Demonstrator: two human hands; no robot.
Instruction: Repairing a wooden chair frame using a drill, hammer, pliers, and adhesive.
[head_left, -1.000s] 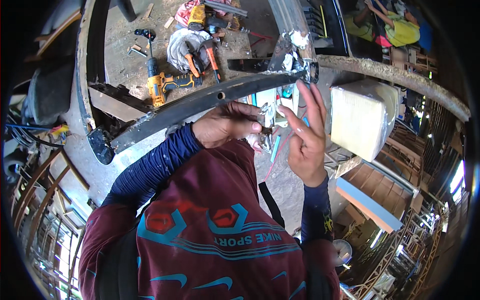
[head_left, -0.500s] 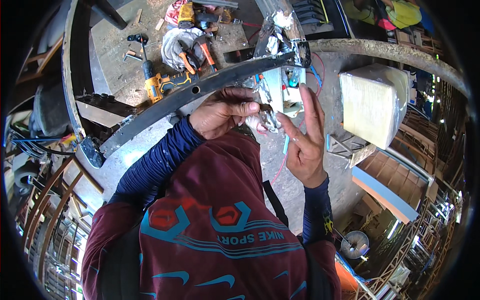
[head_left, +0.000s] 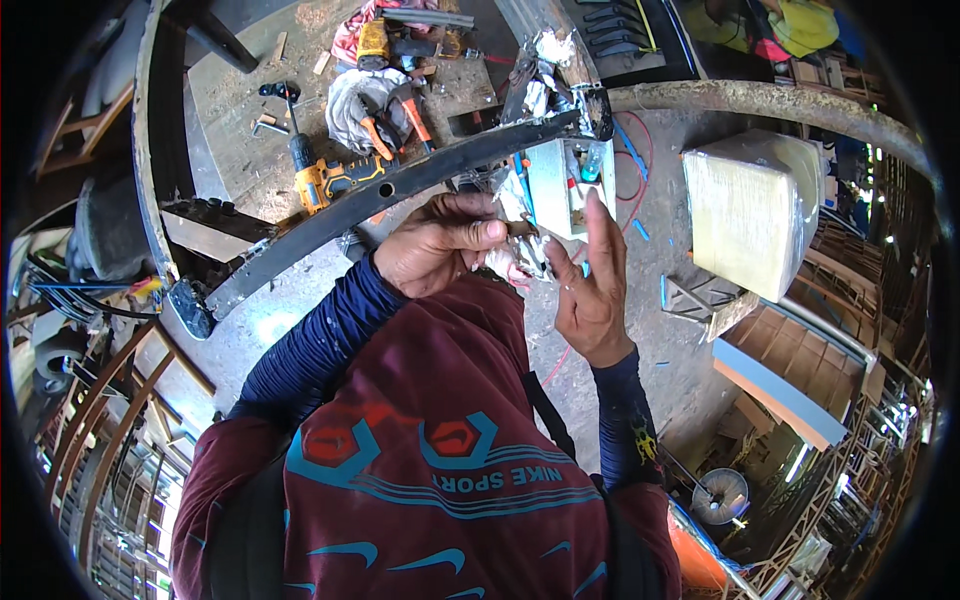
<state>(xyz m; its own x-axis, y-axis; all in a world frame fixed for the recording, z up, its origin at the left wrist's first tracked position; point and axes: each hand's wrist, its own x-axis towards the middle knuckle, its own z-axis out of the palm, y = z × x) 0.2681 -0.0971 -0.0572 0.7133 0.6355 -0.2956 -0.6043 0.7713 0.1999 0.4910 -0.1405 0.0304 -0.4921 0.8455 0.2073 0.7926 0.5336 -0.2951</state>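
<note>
My left hand point(head_left: 435, 245) is closed, thumb pressed to the fingers, on a small flat piece point(head_left: 522, 229) that is brown near the thumb and smeared whitish at its far end. I cannot make out its exact kind. My right hand point(head_left: 598, 300) is just to the right, its long fingers stretched out and its thumb side close to the smeared end; whether they touch is unclear. Whitish specks show on its fingers. Just beyond both hands runs a dark curved wooden beam point(head_left: 330, 222) with a round hole, its right end meeting a white-smeared post point(head_left: 553, 48).
A yellow cordless drill point(head_left: 318, 185), orange-handled tools point(head_left: 415, 118) and a grey-white cloth point(head_left: 352, 100) lie on a board behind the beam. A white tray point(head_left: 547, 185) holds small items. Right stand a wrapped pale block point(head_left: 745, 215) and a fan point(head_left: 720, 495). A red hose point(head_left: 643, 165) crosses the floor.
My right hand has come slightly lower and to the left, its fingers nearer the smeared piece. My left hand keeps its hold. The whole view has shifted slightly.
</note>
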